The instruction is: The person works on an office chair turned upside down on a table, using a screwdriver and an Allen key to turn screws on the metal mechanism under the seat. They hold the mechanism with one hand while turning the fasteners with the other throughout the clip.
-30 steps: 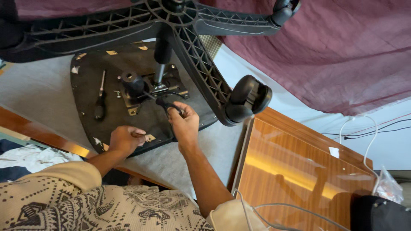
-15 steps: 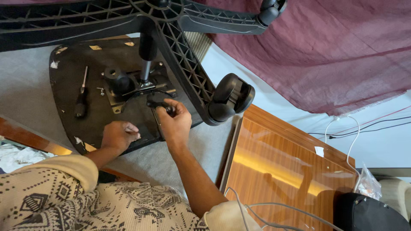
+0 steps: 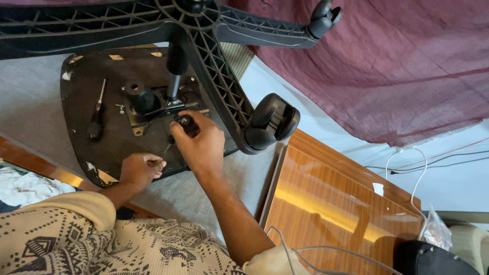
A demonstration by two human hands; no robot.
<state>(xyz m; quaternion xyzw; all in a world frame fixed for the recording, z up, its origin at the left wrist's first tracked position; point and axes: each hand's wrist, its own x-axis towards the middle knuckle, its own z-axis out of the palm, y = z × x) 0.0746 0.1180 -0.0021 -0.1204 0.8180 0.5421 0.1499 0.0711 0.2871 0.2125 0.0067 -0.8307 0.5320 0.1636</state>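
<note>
Still gripping the black lever knob point(image 3: 184, 122) at the seat plate's point(image 3: 109, 147) centre, the right hand point(image 3: 199, 144) is curling shut, while the left hand point(image 3: 141, 169), at seven o'clock, is seemingly pinching something small.

Cream short sleeves over a black-patterned beige garment, both forearms bare

I see the upturned black seat base point(image 3: 102, 147) lying flat on the grey floor, its metal mechanism plate point(image 3: 153, 109) bolted at centre. A black lever knob point(image 3: 184, 122) juts from the plate's right side, gripped.
</note>
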